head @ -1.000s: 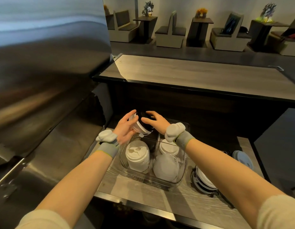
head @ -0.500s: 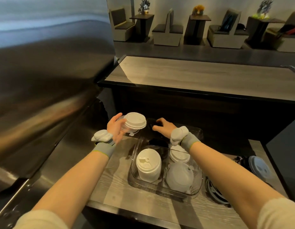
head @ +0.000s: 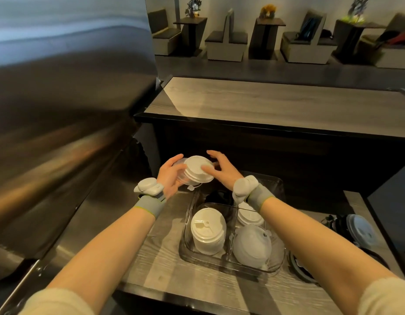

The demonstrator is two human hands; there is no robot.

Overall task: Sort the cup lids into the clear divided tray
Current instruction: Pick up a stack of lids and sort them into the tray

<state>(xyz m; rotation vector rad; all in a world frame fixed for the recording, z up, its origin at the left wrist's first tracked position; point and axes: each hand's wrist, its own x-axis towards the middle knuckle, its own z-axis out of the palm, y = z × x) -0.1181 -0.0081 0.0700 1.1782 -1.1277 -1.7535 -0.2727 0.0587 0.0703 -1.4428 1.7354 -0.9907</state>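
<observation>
Cup lids (head: 198, 170), one white over clear ones I can't count, hang past the far-left corner of the clear divided tray (head: 226, 266), my left hand (head: 168, 176) curled round them and my right hand (head: 222, 171) resting loose, straight fingers on top. If the right hand tugs that tilted bundle, I reckon it slides apart and spills onto the counter (head: 165, 258). Four compartments, one stack each: white stack (head: 208, 233) near-left, domed lids (head: 251, 244) near-right, flat white lids (head: 250, 218) far-right, dark lids (head: 217, 197) far-left; one loose heap (head: 360, 228) by the counter's right edge.

The right forearm (head: 310, 242) hides most dark lids (head: 336, 223).
</observation>
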